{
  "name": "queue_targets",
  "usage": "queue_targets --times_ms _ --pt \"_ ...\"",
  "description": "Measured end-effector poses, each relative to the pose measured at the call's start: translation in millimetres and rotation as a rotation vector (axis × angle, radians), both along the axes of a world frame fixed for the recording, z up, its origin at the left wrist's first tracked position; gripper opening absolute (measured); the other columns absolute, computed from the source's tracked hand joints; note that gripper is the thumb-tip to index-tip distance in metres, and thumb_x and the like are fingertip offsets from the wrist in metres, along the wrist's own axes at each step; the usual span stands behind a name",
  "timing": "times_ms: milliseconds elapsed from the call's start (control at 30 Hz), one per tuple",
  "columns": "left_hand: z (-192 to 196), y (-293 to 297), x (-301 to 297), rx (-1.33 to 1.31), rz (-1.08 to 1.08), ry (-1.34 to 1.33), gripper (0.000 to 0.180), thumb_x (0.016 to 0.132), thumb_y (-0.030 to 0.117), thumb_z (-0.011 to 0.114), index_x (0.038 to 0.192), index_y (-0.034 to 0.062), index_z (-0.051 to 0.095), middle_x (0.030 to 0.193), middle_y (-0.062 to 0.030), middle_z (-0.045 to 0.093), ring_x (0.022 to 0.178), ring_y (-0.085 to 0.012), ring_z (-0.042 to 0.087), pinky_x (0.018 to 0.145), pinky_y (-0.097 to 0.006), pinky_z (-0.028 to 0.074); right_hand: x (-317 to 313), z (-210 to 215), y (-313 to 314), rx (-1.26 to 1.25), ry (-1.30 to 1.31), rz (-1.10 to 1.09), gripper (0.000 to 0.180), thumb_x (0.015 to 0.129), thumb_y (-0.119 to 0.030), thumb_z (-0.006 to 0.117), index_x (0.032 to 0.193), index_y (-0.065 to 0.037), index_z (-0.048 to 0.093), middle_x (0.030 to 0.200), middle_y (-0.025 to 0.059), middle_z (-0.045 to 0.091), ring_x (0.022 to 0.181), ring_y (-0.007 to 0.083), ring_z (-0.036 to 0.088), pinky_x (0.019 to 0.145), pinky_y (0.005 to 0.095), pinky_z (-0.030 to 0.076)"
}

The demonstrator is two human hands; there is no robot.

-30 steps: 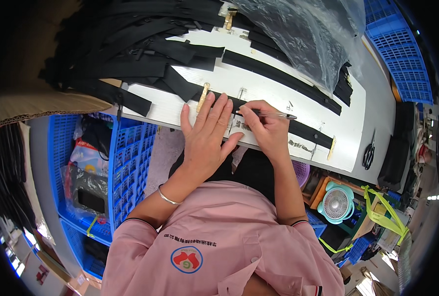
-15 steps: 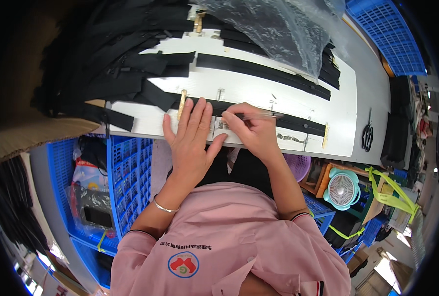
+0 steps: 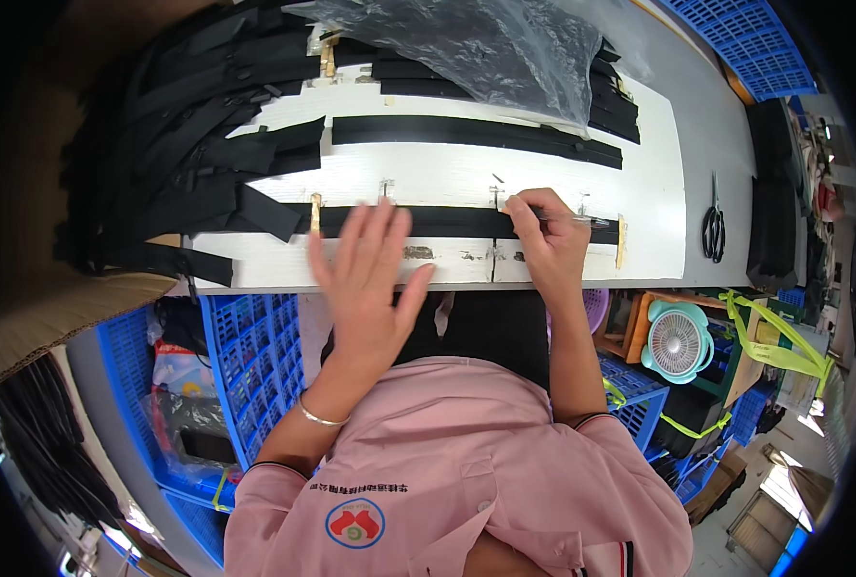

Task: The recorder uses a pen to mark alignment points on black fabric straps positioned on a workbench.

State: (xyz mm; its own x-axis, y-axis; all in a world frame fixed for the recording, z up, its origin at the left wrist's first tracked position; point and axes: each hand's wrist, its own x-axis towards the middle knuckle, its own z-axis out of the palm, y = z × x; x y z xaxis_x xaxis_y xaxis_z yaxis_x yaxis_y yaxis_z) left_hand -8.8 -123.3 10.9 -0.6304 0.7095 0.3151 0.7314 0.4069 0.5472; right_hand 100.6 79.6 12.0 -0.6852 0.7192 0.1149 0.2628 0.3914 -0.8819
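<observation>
A long black fabric strip (image 3: 457,223) lies across the white board (image 3: 654,202) between two short gold-coloured pieces, parallel to the near edge. My left hand (image 3: 365,288) is over the strip's left end, fingers stretched out and slightly blurred; whether it touches the strip I cannot tell. Pinched in my right hand (image 3: 555,245) is a thin, clear pen (image 3: 593,220). Its barrel points right, and my fingertips hide its tip. These fingertips are at the strip's far edge, beside a dark line drawn on the board.
Black strips (image 3: 197,144) are heaped at the left. Another strip (image 3: 466,135) lies farther back, near a clear plastic bag (image 3: 505,58). Black-handled scissors (image 3: 714,231) rest at the right. Blue crates (image 3: 264,356) and a turquoise fan (image 3: 678,341) stand below the table edge.
My right hand has moved right along the strip with the pen, from one drawn mark to another. My left hand has shifted slightly and is blurred. The whole view has shifted too.
</observation>
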Motion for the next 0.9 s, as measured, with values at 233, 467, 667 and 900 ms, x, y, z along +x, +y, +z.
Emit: queue_targets --times_ms 233,467,667,900 --pt "-4 59 8 0.232 -0.150 -0.072 0.029 0.086 0.008 0.076 0.115 0.0058 0.074 0.120 -0.0067 0.069 0.111 -0.0256 0.061 0.107 -0.044 0.038 -4 -4 -2 0.026 0.057 0.002 0.010 0.096 -0.012 0.071 0.094 -0.002 0.072 0.071 0.0022 0.067 0.060 0.0053 0.057 0.056 0.0236 0.046" --pt "-8 68 6 0.241 -0.132 -0.048 0.020 0.083 0.004 0.076 0.103 0.0055 0.075 0.110 -0.0044 0.068 0.103 -0.0241 0.060 0.096 -0.040 0.041 -7 0 0 0.119 0.019 0.010 0.010 0.094 -0.012 0.072 0.093 -0.002 0.072 0.072 0.0065 0.070 0.060 0.0106 0.064 0.056 0.0266 0.049" --pt "-8 68 6 0.235 -0.113 -0.054 0.021 0.081 0.003 0.078 0.102 0.0065 0.078 0.109 -0.0035 0.071 0.101 -0.0225 0.062 0.097 -0.038 0.041 3 0 5 0.114 -0.014 0.132 0.012 0.096 -0.008 0.069 0.090 0.002 0.073 0.074 0.0042 0.071 0.064 0.0078 0.061 0.059 0.0246 0.047" --pt "-9 68 6 0.228 -0.111 -0.037 0.020 0.081 0.004 0.079 0.102 0.0064 0.078 0.110 -0.0032 0.072 0.100 -0.0222 0.063 0.096 -0.037 0.041 3 1 5 0.228 0.005 0.194 0.012 0.093 -0.008 0.070 0.087 0.002 0.073 0.070 0.0068 0.071 0.061 0.0135 0.065 0.057 0.0280 0.049"
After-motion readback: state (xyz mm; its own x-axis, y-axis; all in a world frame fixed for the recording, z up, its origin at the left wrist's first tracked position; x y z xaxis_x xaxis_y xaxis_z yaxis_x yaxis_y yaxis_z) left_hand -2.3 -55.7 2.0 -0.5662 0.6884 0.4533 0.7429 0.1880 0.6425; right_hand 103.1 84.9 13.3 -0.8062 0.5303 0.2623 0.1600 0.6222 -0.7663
